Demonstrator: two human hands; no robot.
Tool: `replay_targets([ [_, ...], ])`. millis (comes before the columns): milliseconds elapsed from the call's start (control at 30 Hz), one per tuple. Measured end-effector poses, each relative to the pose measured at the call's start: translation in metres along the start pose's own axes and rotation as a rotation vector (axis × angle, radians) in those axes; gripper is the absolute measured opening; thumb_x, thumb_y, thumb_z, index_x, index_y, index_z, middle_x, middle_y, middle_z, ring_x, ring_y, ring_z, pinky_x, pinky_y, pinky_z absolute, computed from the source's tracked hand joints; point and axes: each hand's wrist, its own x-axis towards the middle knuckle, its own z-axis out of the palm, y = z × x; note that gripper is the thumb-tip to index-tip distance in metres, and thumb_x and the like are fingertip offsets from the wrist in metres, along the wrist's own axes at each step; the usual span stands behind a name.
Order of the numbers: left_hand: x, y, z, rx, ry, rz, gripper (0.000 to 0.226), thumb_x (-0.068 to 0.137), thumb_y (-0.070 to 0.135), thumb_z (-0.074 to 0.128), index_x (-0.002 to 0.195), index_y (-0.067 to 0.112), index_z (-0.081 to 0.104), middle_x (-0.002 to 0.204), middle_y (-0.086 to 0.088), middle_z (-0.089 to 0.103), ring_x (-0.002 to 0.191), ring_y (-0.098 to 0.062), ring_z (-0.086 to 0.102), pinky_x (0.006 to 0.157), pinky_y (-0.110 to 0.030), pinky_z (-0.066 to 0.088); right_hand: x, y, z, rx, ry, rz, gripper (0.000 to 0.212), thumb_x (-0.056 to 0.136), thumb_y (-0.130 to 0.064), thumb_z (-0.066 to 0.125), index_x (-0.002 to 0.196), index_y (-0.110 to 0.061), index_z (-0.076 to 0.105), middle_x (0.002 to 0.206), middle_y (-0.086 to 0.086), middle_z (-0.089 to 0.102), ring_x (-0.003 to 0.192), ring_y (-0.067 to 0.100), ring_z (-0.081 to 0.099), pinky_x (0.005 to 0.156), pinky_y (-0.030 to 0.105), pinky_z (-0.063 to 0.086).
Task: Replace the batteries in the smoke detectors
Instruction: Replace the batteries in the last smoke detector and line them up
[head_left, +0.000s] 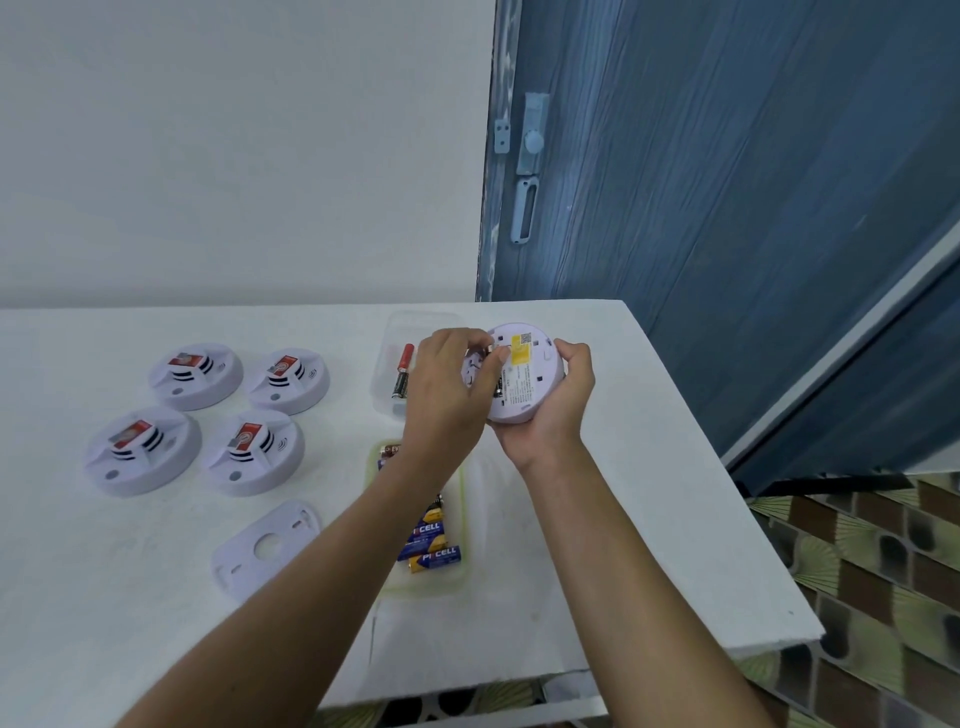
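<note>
hands: right hand (553, 410) curled round smoke detector (527, 371); left hand (449, 387) pinched at its back | room: table (623, 519) edge near detector's right

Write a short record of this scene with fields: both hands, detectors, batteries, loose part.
right hand: grips the held detector from beneath, back side up.
left hand: fingers curled at its battery bay; what they pinch is hidden.
others: four detectors front side up on the table, left.
tray: blue and yellow batteries, under the left forearm.
clear box: one red and black battery.
loose part: mounting plate, near the four.
</note>
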Motion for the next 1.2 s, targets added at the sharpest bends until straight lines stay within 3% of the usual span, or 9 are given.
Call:
replay_targets([
  [100,-0.002,-0.003,0.002,0.002,0.0,0.002,0.013,0.093,0.024,0.062,0.099,0.014,0.067,0.101,0.005,0.062,0.102,-0.013,0.055,0.081,-0.018,0.038,0.001,0.001,0.001,-0.003,-0.02,0.008,0.044,0.092,-0.044,0.038,0.107,-0.013,0.065,0.088,0.008,0.068,0.084,0.021,0.063,0.067,0.027,0.05],
  [233,-0.006,-0.008,0.003,0.038,0.004,0.018,0.016,0.095,0.02,0.06,0.102,0.012,0.071,0.102,0.001,0.063,0.103,-0.014,0.055,0.081,0.001,0.03,0.004,0.002,0.0,-0.001,-0.029,0.017,0.045,0.09,-0.045,0.038,0.106,-0.012,0.065,0.089,0.008,0.067,0.083,0.022,0.063,0.068,0.028,0.049],
  [433,-0.01,-0.015,0.009,0.092,0.008,0.082,0.025,0.093,0.02,0.056,0.108,0.006,0.071,0.102,-0.006,0.065,0.1,-0.016,0.055,0.082,0.002,0.029,0.01,0.0,-0.004,-0.035,-0.023,0.034,0.045,0.09,-0.046,0.038,0.11,-0.013,0.062,0.089,0.008,0.065,0.082,0.021,0.062,0.066,0.026,0.05],
  [567,-0.003,-0.017,0.006,0.072,-0.025,0.047,0.013,0.091,0.019,0.064,0.099,0.009,0.067,0.098,0.002,0.06,0.093,-0.007,0.05,0.076,-0.003,0.033,0.013,0.001,-0.008,-0.104,-0.035,0.018,0.044,0.089,-0.045,0.039,0.11,-0.014,0.061,0.094,0.008,0.064,0.085,0.021,0.061,0.064,0.026,0.047],
  [700,-0.001,-0.015,0.003,-0.006,-0.087,-0.036,0.012,0.093,0.022,0.061,0.103,0.017,0.06,0.1,0.013,0.053,0.093,-0.003,0.049,0.077,-0.017,0.037,0.015,0.0,-0.007,-0.141,-0.035,-0.015,0.041,0.091,-0.042,0.038,0.111,-0.015,0.06,0.096,0.009,0.064,0.084,0.02,0.062,0.062,0.025,0.049],
  [833,0.0,-0.01,-0.002,-0.179,-0.08,-0.115,0.022,0.089,0.021,0.069,0.104,0.023,0.054,0.095,0.019,0.06,0.087,0.009,0.054,0.072,-0.008,0.04,0.016,-0.002,-0.004,-0.093,-0.026,-0.024,0.038,0.089,-0.04,0.038,0.107,-0.014,0.06,0.089,0.007,0.065,0.078,0.02,0.062,0.066,0.028,0.047],
  [1000,0.004,0.001,-0.003,-0.389,0.076,-0.184,0.019,0.084,0.014,0.075,0.097,0.016,0.06,0.089,0.008,0.067,0.078,-0.004,0.065,0.074,-0.022,0.053,0.014,-0.003,0.002,-0.073,-0.049,-0.044,0.037,0.091,-0.04,0.036,0.09,-0.015,0.064,0.082,0.005,0.066,0.075,0.017,0.062,0.064,0.025,0.046],
  [1200,0.005,-0.004,0.0,-0.176,0.036,-0.104,0.016,0.086,0.025,0.072,0.089,0.012,0.063,0.086,0.007,0.066,0.079,-0.003,0.059,0.072,-0.021,0.047,0.008,-0.006,0.005,-0.042,-0.067,-0.026,0.04,0.093,-0.04,0.035,0.089,-0.014,0.065,0.079,0.007,0.068,0.072,0.019,0.066,0.059,0.025,0.052],
])
